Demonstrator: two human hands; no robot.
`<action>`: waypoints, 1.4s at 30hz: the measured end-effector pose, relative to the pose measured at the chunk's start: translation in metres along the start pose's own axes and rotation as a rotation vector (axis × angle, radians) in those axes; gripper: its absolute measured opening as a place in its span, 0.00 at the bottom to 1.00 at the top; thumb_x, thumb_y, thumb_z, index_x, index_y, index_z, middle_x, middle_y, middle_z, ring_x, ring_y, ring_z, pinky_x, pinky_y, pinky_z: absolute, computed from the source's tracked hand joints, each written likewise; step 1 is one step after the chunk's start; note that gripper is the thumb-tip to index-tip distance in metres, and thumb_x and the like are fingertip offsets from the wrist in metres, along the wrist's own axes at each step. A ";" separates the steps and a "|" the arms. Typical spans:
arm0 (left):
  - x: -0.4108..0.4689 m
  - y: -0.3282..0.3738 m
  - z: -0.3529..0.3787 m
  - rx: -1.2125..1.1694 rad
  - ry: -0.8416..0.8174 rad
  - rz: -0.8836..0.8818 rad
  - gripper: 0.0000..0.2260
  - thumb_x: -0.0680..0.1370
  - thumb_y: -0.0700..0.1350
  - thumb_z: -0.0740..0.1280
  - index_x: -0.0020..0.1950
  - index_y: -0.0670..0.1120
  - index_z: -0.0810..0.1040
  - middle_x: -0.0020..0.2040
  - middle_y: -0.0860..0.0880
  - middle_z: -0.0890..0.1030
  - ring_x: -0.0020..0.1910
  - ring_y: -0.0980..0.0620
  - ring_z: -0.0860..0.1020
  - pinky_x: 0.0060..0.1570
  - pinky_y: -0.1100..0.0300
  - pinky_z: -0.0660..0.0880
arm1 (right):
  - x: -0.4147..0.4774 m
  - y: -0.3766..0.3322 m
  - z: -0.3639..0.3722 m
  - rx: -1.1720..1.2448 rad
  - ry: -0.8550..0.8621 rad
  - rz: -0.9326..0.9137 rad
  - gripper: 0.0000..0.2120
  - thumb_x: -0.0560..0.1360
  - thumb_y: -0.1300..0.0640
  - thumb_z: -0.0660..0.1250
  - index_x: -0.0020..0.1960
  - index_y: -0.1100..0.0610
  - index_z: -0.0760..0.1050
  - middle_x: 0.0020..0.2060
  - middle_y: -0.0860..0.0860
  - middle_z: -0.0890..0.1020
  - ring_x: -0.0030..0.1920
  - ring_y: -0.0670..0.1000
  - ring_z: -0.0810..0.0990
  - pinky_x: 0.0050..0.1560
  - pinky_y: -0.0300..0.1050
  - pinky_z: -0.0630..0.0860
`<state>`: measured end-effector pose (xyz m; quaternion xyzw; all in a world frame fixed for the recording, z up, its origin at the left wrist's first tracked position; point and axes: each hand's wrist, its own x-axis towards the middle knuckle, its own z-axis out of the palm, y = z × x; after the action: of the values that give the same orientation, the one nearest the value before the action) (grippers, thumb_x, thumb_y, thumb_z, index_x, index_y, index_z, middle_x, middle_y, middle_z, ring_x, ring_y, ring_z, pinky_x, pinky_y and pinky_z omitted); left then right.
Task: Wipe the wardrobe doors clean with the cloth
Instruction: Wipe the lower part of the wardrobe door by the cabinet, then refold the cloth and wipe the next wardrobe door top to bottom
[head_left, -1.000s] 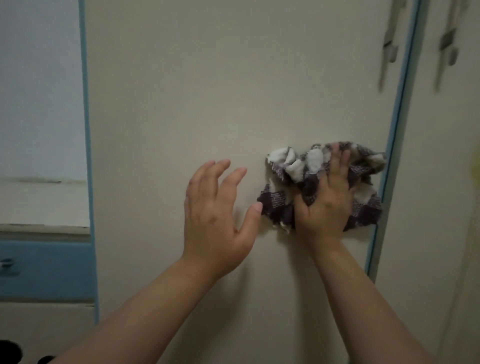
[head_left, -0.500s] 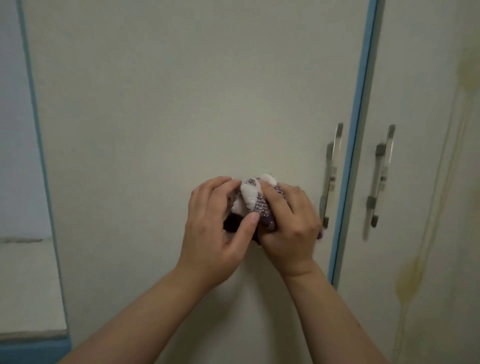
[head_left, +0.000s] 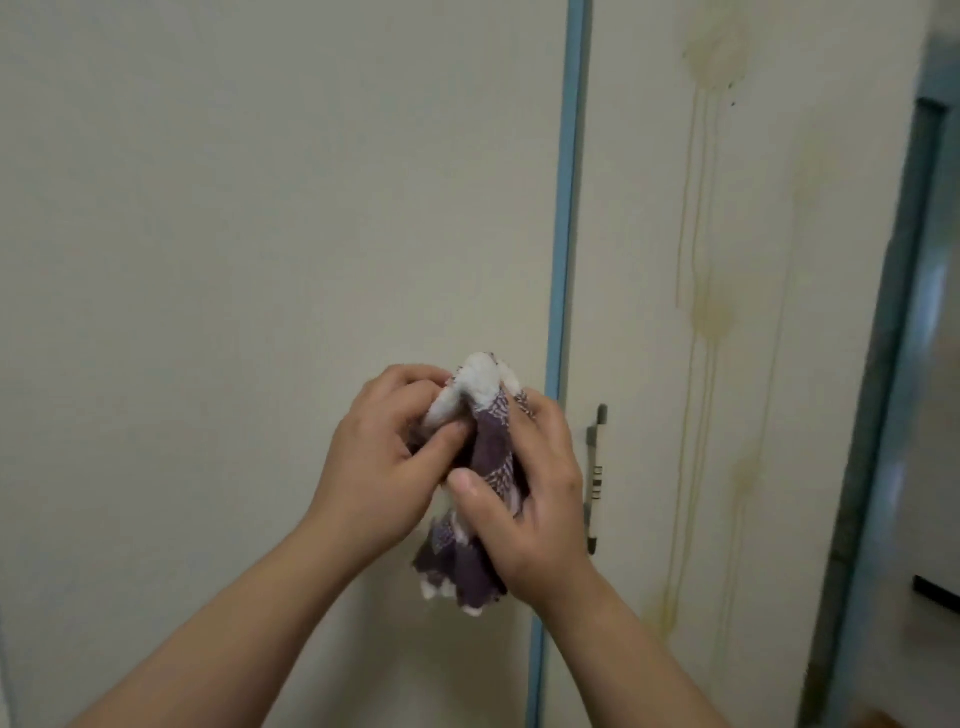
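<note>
A purple and white checked cloth is bunched between both hands, in front of the cream wardrobe doors. My left hand grips its upper part, thumb pressed into the folds. My right hand holds it from the right, fingers curled round it, and the cloth's end hangs below. The left door is plain. The right door carries yellowish drip stains running down from a blotch near the top.
A blue strip separates the two doors. A metal handle is on the right door beside my right hand. A darker blue frame edge borders the wardrobe on the right.
The view has swung right, bringing the stained right door into the middle. The cloth went from pressed flat on the left door to gathered in both hands, and its lower end now hangs loose.
</note>
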<state>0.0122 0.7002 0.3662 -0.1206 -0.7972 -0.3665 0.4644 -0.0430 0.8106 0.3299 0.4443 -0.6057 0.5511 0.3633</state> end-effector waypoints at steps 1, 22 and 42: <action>0.001 0.001 0.001 -0.081 -0.042 -0.053 0.05 0.73 0.45 0.65 0.38 0.52 0.79 0.39 0.58 0.77 0.40 0.58 0.76 0.41 0.61 0.73 | -0.001 0.001 -0.007 0.023 -0.002 0.005 0.25 0.71 0.48 0.59 0.64 0.60 0.74 0.56 0.55 0.74 0.60 0.52 0.72 0.61 0.47 0.69; 0.091 0.042 0.057 -0.028 -0.400 -0.225 0.12 0.61 0.52 0.73 0.38 0.45 0.82 0.34 0.44 0.82 0.33 0.51 0.78 0.34 0.60 0.73 | 0.095 0.144 -0.199 0.649 -0.608 0.552 0.24 0.54 0.63 0.76 0.48 0.67 0.74 0.40 0.59 0.82 0.39 0.56 0.82 0.39 0.45 0.80; 0.123 0.052 0.178 1.160 0.111 0.208 0.06 0.64 0.26 0.68 0.34 0.36 0.78 0.38 0.39 0.74 0.28 0.43 0.72 0.27 0.55 0.67 | 0.161 0.219 -0.279 -0.759 -0.101 -0.728 0.07 0.65 0.71 0.69 0.35 0.60 0.80 0.35 0.58 0.77 0.29 0.57 0.73 0.25 0.44 0.67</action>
<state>-0.1426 0.8418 0.4395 0.0948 -0.8260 0.1706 0.5288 -0.3179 1.0642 0.4400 0.4892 -0.5856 0.1092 0.6370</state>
